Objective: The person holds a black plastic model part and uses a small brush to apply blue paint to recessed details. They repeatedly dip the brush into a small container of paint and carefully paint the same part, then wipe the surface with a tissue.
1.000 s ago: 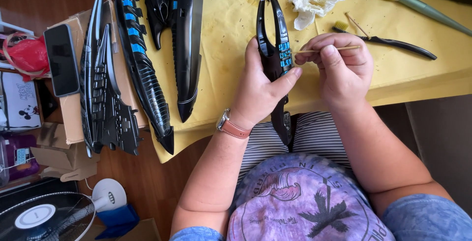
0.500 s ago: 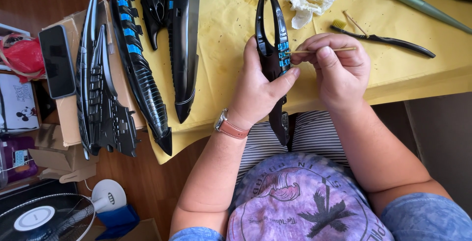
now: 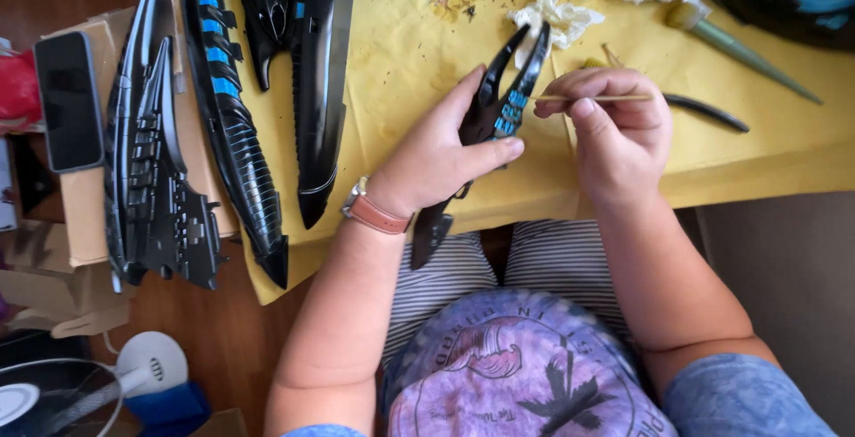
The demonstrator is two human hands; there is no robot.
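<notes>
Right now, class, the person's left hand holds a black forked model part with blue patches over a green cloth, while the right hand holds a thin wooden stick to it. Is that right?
Not quite. The cloth is yellow, not green, as the head view shows. The rest stands: the left hand holds the black forked model part with blue patches, and the right hand holds a thin wooden stick to it.

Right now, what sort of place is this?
Likely a home hobby table: yellow cloth strewn with black-and-blue model parts, crumpled wipes, and a phone on a cardboard box.
</notes>
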